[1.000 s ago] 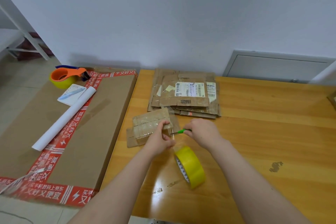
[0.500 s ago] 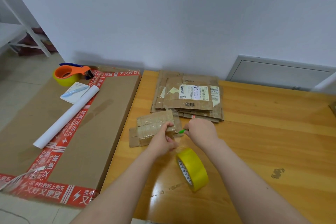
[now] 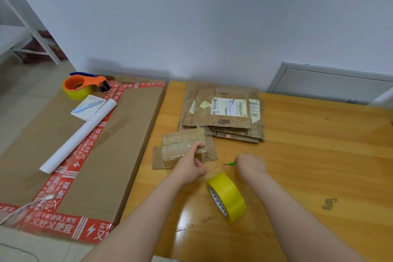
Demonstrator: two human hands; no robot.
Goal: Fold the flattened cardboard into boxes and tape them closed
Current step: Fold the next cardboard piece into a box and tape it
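Left grip curls round my small taped cardboard | right grip pinches green-handled tool | yellow tape roll near

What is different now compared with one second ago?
The right hand, gripping the green tool, moved right, away from the left hand. The left hand still holds the small cardboard; the tape roll and the flat stack stayed in place.

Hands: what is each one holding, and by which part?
The left hand grips the small taped box at its near right end. The right hand holds a green tool by its handle end, tip exposed.
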